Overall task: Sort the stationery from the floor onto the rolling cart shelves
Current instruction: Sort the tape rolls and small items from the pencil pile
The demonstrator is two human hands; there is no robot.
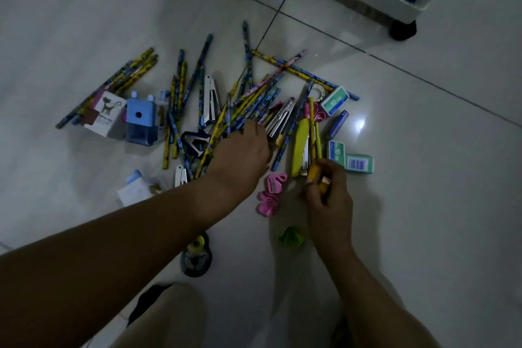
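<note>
Left hand (240, 150) grips crossed pencils (248, 104); right hand (329, 192) pinches yellow pencils (313, 133) beside yellow stapler (300, 147), pink sharpeners (271, 192) between

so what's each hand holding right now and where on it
The right hand grips a few yellow pencils by their near ends. The left hand is closed over a bunch of blue and yellow pencils, near their middle; the exact hold is hidden.

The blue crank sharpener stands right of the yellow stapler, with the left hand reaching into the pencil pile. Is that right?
Not quite. The head view shows the blue crank sharpener left of the yellow stapler, on the far side of the pencil pile. The left hand does reach into that pile.
</note>
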